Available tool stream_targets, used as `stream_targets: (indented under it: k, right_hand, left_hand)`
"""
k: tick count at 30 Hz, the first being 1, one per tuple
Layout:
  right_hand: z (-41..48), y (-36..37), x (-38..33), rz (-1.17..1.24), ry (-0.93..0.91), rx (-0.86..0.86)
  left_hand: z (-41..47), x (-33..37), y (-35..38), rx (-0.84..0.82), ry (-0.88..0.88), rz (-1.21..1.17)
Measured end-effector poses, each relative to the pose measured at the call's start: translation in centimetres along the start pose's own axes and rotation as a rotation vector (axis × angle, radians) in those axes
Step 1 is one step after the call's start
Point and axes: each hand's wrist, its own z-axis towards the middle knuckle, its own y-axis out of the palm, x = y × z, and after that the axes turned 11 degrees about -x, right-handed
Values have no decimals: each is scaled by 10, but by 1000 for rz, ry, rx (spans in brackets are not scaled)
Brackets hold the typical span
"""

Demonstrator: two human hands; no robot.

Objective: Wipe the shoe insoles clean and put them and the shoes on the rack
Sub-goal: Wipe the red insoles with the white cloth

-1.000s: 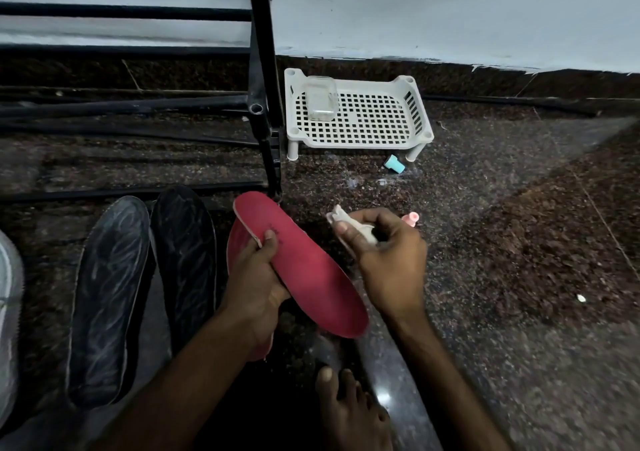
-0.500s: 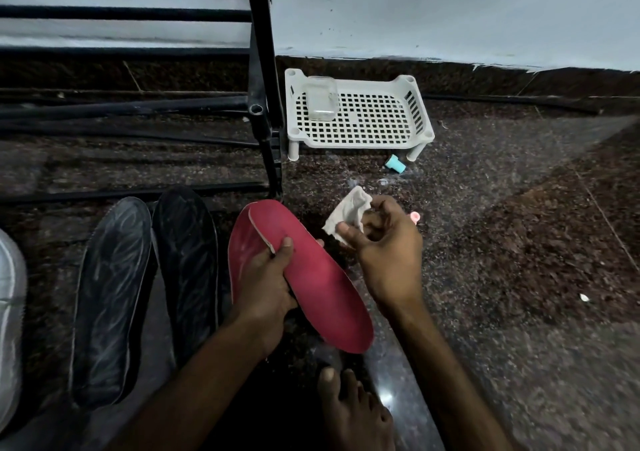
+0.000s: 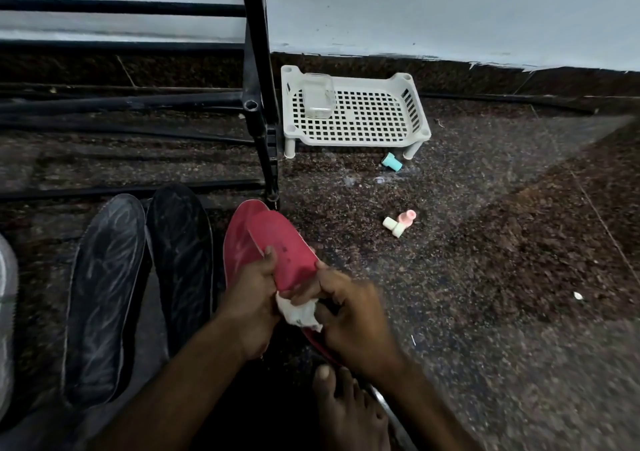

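Observation:
My left hand grips a red insole by its left edge, thumb on top. A second red insole lies on the floor under it. My right hand pinches a crumpled white wipe and presses it on the near half of the held insole. Two black insoles lie side by side on the floor to the left. The black metal shoe rack stands behind them at the upper left. A white shoe shows at the left edge.
A white perforated plastic tray on short legs stands by the wall with a clear box on it. A teal cap and a small pink and cream bottle lie on the speckled floor. My bare foot is below the hands.
My right hand has brought the wipe down from beside the insole's toe onto its near half. The small bottle behind that hand has come into view. The left hand has shifted slightly along the insole.

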Motion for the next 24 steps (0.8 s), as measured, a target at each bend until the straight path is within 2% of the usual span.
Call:
stream_targets:
  k: [2,4,6,10,12,14,16,20,24]
  right_hand:
    - [-2,-11,-7,204,60,39]
    - [6,-26,-12,480,129,175]
    - [19,-40,-9,550,213,312]
    - [48,-50,-1,442,220,395]
    - [59,-43,-4,210,115,424]
    - [61,-29,0,-47,-17,337]
    - [53,-16,8,-194,-63,237]
    - [35,-11,10,-126,-44,221]
    - [3,-6,2,-73,-13,98]
  left_hand:
    - [0,-3,-3,11,20,147]
    - [-1,-4,-6,24,74,273]
    - [-2,-3,-8,56,130,352]
    - [-6,-5,-10,-8,186,459]
    - [-8,-3,-8,-46,190,472]
    - [-9,-1,-4,-80,212,464]
    - [-9,1,-1,-106,242,430]
    - [-10,-2,-4,-128,259,366]
    - [-9,-3,-9,-102,277,296]
